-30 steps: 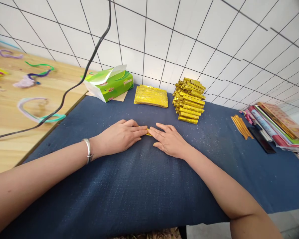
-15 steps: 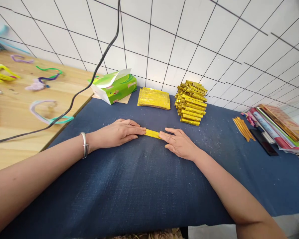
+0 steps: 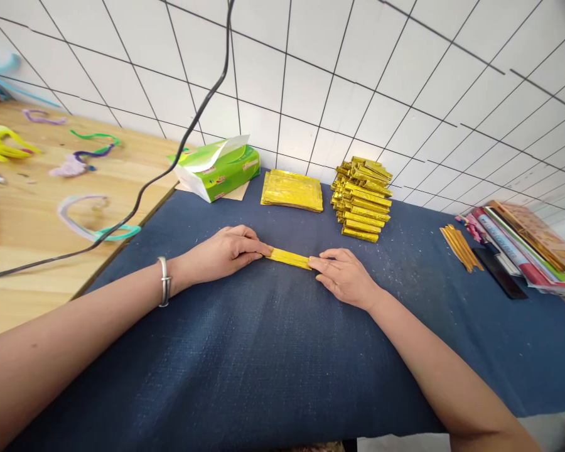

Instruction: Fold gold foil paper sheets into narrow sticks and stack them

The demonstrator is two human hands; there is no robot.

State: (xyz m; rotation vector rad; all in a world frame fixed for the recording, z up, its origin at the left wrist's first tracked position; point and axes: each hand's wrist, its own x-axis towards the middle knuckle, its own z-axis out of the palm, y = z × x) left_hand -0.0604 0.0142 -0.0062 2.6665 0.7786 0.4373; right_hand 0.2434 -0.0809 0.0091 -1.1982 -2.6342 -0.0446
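Note:
A narrow folded strip of gold foil paper (image 3: 289,258) lies low over the dark blue cloth, between my hands. My left hand (image 3: 230,251), with a silver bangle at the wrist, pinches its left end. At the right end, the fingertips of my right hand (image 3: 343,274) close on the strip. Behind it rests a flat stack of gold foil sheets (image 3: 292,190). To the right of that stack stands a pile of folded gold foil strips (image 3: 363,201). Fingertips cover both ends of the held strip.
A green tissue pack (image 3: 221,172) sits at the back left. A black cable (image 3: 188,135) hangs across the left side. Pipe cleaners (image 3: 94,220) lie on the wooden table (image 3: 136,157). Rightward are thin gold-brown strips (image 3: 460,248), a black flat object (image 3: 499,273) and stacked books (image 3: 537,235).
My hands have moved slightly apart, so more of the gold strip shows. My right-hand fingers have drawn closer together at its end.

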